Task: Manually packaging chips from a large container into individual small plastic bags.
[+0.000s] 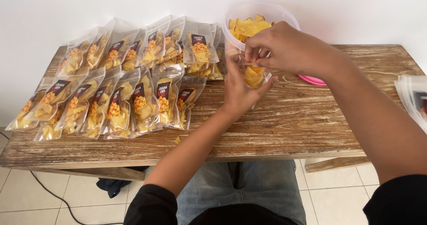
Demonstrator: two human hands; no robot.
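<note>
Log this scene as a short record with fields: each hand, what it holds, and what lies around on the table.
left hand: cups a small clear pouch partly filled with yellow chips
right hand: fingertips pinch at the pouch's mouth
tub: clear plastic, holds loose yellow chips, behind the hands
filled pouches: two overlapping rows, left part of table
empty pouches: stacked at right edge
pink lid: partly hidden by right wrist
table: worn wood

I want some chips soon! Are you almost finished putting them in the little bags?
Many filled bags already lie in rows on the wooden table. The left hand holds a clear pouch while the right hand drops chips in. The tub has more chips, and empty pouches wait.
</note>
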